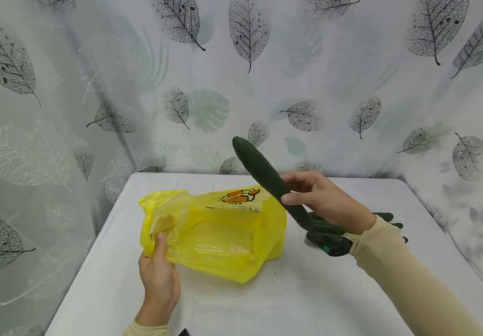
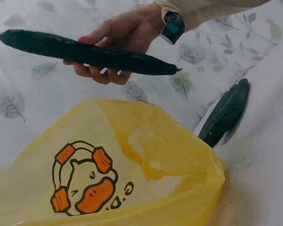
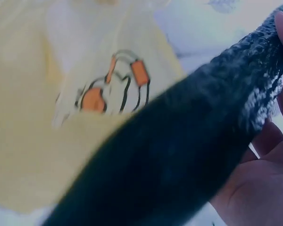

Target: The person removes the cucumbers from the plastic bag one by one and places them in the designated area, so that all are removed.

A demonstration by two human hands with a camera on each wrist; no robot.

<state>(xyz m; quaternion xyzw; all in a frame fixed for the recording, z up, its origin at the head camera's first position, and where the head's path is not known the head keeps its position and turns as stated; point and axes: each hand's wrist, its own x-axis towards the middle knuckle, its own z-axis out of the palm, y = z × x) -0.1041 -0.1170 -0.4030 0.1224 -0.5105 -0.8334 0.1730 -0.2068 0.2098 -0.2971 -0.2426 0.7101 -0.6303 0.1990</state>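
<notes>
A long dark green cucumber is pinched between the thumb and fingers of my right hand, tilted with one end up to the left. It is held above the right side of a yellow plastic bag, whose mouth gapes. With thumb and fingers my left hand grips the bag's left edge. In the left wrist view the cucumber appears above the bag's printed duck. Close to the camera in the right wrist view, the cucumber covers part of the bag.
More cucumbers lie on the white table to the right, partly hidden behind my right hand and wrist. A leaf-patterned curtain hangs behind the table and at both sides. Small dark specks dot the tabletop beside the bag.
</notes>
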